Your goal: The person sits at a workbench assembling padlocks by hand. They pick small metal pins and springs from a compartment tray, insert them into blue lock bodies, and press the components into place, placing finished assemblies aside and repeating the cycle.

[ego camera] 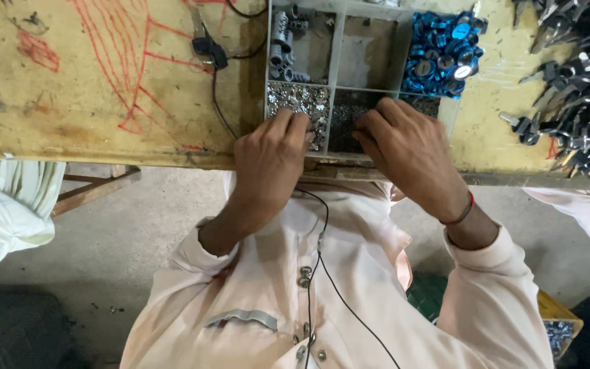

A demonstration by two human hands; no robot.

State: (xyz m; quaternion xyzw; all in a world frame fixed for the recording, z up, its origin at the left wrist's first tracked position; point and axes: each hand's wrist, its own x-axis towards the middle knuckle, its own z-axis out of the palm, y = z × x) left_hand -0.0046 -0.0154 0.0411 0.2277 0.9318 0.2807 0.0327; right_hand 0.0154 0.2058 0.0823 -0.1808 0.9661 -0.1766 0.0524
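- Two hands work at the near edge of a grey divided tray that sits on the yellow workbench.
- Your left hand rests over the compartment of small shiny metal parts; its fingers curl narrow at the near rim, and I cannot tell if they pinch a piece. Pick one piece only, so the pile does not spill.
- Your right hand reaches into the next compartment of tiny dark parts, fingers bent close together; what they hold is hidden.
- Blue round caps fill the far right compartment, some with pale round tops.
- Dark metal tools lie in a heap at the right of the bench.
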